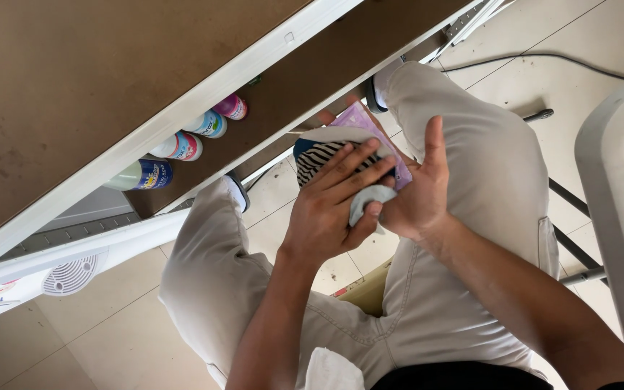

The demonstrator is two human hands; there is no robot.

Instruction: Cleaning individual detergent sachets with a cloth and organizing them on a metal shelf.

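Pressing cloth (370,198) between both hands (334,206)

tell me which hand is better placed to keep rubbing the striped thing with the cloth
Left, probably. The left hand lies on top with the pale cloth pinched under its fingers, over the striped item. The right hand is cupped beneath, supporting it and the purple packet.

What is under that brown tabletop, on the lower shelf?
Under the tabletop, four small bottles lie in a row on the shelf, with pink, blue, red and blue labels. The white table edge covers their far ends, so their caps cannot be seen.
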